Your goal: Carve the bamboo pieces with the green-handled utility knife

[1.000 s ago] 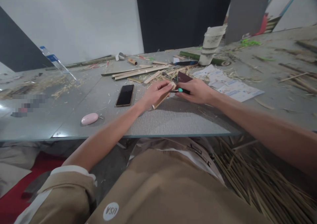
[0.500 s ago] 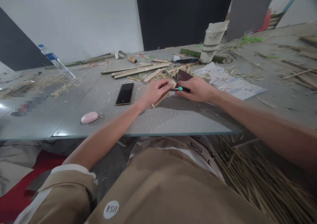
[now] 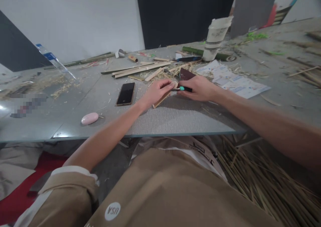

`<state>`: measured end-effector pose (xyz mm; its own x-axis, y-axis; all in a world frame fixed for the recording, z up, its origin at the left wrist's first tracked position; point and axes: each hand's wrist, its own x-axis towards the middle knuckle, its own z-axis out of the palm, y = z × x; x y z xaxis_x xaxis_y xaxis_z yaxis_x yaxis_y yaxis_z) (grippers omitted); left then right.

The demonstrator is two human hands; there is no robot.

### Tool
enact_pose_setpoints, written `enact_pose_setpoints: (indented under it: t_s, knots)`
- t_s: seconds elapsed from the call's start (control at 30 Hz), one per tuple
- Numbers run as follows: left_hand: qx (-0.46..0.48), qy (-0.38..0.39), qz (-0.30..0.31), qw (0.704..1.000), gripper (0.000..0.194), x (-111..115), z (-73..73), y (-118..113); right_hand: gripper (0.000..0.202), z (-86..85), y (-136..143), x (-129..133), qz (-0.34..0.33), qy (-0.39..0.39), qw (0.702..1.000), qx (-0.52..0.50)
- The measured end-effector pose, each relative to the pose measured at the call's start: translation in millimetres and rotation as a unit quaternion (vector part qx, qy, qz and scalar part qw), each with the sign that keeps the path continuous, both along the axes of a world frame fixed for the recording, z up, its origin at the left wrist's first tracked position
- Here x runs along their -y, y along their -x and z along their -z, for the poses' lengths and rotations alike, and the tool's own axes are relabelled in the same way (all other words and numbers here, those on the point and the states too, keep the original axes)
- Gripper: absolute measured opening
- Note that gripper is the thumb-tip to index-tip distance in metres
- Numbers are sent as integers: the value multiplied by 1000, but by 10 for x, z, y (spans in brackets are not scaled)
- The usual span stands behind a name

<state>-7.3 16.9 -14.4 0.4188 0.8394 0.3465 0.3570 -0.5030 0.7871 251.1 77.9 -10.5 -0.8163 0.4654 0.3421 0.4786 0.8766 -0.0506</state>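
My left hand (image 3: 160, 90) is closed on a small pale piece (image 3: 175, 84), which looks like bamboo or wood. My right hand (image 3: 200, 88) wraps round a black and teal tool (image 3: 186, 89), whose thin metal end points left and reaches my left fingertips. A flat light wooden strip (image 3: 160, 101) slants below my left fingers, over the table's grey surface. Just behind my right hand stands a dark brown piece (image 3: 186, 74). Pale shavings (image 3: 164, 75) lie behind both hands.
On the table (image 3: 175, 123) are a phone (image 3: 125, 93), a pink oval case (image 3: 90, 118), bamboo strips (image 3: 141, 69), printed papers (image 3: 225, 78) and a lidded paper cup (image 3: 216, 39). A tilted bottle (image 3: 56, 61) is at left. Long strips (image 3: 263, 176) lie below the table's right side.
The view has shifted slightly, so the table things appear a little higher. Both hands keep nearly the same pose and hold the same things.
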Motion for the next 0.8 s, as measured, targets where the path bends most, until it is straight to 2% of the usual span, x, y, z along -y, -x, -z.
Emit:
enact_pose_setpoints:
  t_s: [0.57,0.8]
  knots:
    - [-5,-7,1,1000,48,-25,19,0,56,12,-10,-14,-10,-4,1000,-5]
    - [-3,-10,2,1000,48,-40,27,0,52,5,-6,-3,-3,-5,1000,-5]
